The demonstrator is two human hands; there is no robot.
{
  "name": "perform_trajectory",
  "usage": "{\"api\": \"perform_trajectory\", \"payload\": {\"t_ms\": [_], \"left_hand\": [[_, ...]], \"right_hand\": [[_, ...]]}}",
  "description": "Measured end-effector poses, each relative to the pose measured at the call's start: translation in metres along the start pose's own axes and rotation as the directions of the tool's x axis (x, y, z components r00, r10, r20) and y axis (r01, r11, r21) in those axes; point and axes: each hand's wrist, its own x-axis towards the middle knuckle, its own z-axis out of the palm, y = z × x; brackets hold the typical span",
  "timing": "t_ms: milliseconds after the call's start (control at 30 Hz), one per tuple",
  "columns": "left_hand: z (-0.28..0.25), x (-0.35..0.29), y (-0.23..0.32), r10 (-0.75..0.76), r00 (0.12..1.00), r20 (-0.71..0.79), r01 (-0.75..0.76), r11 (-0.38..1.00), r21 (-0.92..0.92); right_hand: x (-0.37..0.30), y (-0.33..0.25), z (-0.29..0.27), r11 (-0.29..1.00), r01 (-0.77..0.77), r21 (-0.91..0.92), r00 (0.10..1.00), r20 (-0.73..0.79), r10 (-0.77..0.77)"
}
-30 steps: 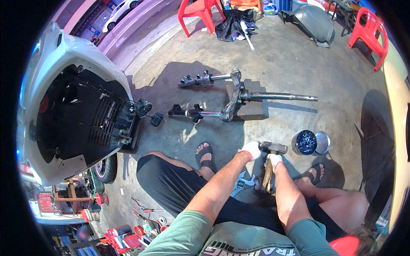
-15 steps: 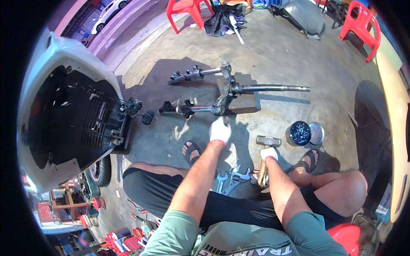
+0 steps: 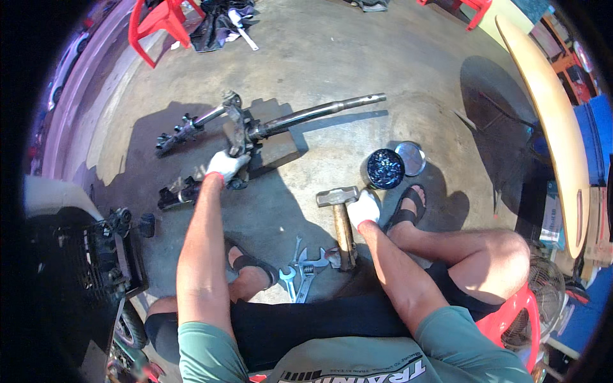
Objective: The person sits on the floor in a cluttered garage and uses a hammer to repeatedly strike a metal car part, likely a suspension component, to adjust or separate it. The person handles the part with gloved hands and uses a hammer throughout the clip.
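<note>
At the lower side of the clamp of the metal fork, the left hand, in a white glove, is placed with its palm down and touches the metal. Its fingers are partly hidden, so one cannot tell how tightly they close there. The right hand, also gloved, is bent just beside the hammer, at the right of its wooden handle; whether it holds the handle or only touches it, one cannot tell.

The fork lies on the concrete floor, in front of the person and to the left, with its long stem pointing to the upper right. Near the right hand, a little farther away, there stands a round tin with dark, shiny contents, and a shallow metal lid is next to it. Between the feet, to the left of the hammer, lie an adjustable wrench and a smaller open-ended wrench. Farther out, a red chair stands at the upper left.
</note>
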Motion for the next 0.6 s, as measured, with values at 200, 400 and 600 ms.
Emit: {"api": "perform_trajectory", "payload": {"t_ms": [200,400,600], "left_hand": [[-0.016,0.004,0.007,-0.192,0.969,0.154,0.2,0.979,-0.037],[-0.013,0.009,0.009,-0.174,0.968,0.182,0.181,0.983,-0.022],[-0.008,0.005,0.017,-0.188,0.974,0.123,0.184,0.982,0.044]], "right_hand": [[0.003,-0.002,0.005,0.972,0.229,-0.058,0.957,-0.17,-0.235],[0.035,-0.01,-0.001,0.978,0.175,0.115,0.983,-0.077,-0.167],[0.085,0.01,-0.009,0.998,0.057,0.039,0.976,-0.211,-0.047]]}}
